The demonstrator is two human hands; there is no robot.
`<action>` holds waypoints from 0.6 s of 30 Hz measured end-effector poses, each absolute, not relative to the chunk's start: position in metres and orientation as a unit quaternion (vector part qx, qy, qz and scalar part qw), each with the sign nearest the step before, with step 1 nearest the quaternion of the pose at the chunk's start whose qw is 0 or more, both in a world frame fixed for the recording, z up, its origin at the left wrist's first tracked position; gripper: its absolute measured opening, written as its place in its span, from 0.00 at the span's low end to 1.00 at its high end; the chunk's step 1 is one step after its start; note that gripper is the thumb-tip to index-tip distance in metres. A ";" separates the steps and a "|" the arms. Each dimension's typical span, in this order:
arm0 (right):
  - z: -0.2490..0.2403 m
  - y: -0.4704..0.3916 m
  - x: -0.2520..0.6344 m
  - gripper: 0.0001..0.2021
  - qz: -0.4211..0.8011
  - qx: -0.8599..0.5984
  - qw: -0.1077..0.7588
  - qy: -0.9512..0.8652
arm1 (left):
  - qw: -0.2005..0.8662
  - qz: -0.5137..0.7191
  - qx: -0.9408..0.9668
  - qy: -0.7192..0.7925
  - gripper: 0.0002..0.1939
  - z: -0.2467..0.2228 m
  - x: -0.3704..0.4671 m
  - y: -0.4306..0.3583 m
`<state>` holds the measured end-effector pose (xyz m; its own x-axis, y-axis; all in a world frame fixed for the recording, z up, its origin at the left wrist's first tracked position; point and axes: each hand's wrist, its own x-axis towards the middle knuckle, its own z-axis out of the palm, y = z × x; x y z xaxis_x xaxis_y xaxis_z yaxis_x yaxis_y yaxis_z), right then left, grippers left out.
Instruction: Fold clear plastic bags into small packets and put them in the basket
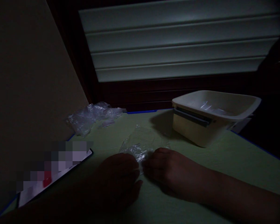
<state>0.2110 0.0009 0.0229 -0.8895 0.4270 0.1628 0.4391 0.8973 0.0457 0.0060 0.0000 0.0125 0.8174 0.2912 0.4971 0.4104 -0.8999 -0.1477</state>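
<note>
A thin, clear plastic bag (142,140) lies crinkled on the green tabletop, spread out beyond my hands. My left hand (122,169) is at its near left edge, fingers curled down onto the plastic and the thumb pointing right. Close beside it, my right hand (169,171) has its fingers bent around the near right part of the same bag. The fingertips are dim and partly hidden, and the bag's near edge is bunched between the two hands.
A cream plastic bin (189,129) with a grey handle and clear plastic inside stands at the back right. More crumpled clear bags (91,118) lie at the back left. A dark-edged flat item (58,177), partly blurred out, lies left. Behind is a slatted panel (177,40).
</note>
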 end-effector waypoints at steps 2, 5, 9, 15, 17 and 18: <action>0.025 0.001 0.211 0.08 -0.032 -0.222 0.065 -0.972 | 0.127 -0.270 -0.935 -0.191 0.10 0.012 0.005 0.000; 0.025 0.001 0.211 0.08 -0.028 -0.222 0.063 -0.972 | 0.115 -0.275 -0.928 -0.223 0.11 0.005 0.001 0.002; 0.024 0.001 0.211 0.09 -0.025 -0.218 0.070 -0.973 | 0.079 -0.243 -0.931 -0.262 0.12 -0.004 -0.002 0.007; 0.024 0.003 0.211 0.08 -0.016 -0.219 0.065 -0.973 | 0.054 -0.184 -0.928 -0.321 0.13 -0.001 0.002 0.009; 0.025 0.003 0.211 0.09 -0.016 -0.221 0.060 -0.973 | 0.056 -0.171 -0.923 -0.341 0.14 0.000 0.003 0.009; 0.025 0.003 0.211 0.08 -0.017 -0.221 0.056 -0.973 | 0.060 -0.165 -0.919 -0.352 0.14 0.000 0.003 0.009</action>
<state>0.2110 0.0026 0.0253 -0.8959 0.4287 0.1169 0.4324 0.9016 0.0077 0.0031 0.0090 0.0004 0.6980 0.6273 0.3455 0.6668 -0.7452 0.0059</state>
